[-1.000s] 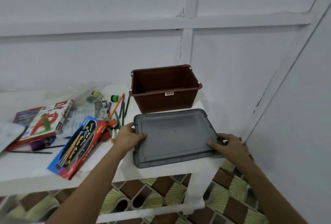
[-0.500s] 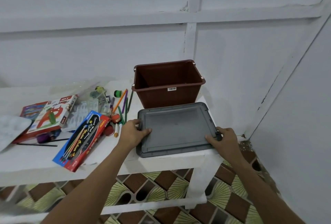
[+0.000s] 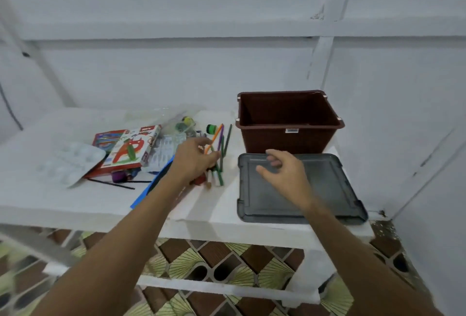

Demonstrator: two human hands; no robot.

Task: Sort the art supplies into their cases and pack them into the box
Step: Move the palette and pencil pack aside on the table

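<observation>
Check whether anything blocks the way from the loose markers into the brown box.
Nothing visible does. The brown box stands open and looks empty, its grey lid flat in front. The loose markers lie just left, under the left hand.

The left hand [image 3: 195, 160] is motion-blurred over the markers [image 3: 219, 161] near the table's [image 3: 75, 204] middle; whether its fingers touch any marker cannot be told. It and its forearm cover most of the blue case [image 3: 153, 184], leaving one long edge showing. The right hand [image 3: 282, 170] is blurred too, above the lid [image 3: 327, 189] at the table's right end, hiding part of it. The box's [image 3: 290, 124] floor is too dark to read. The clear bag's [image 3: 176, 124] contents are indistinct.
</observation>
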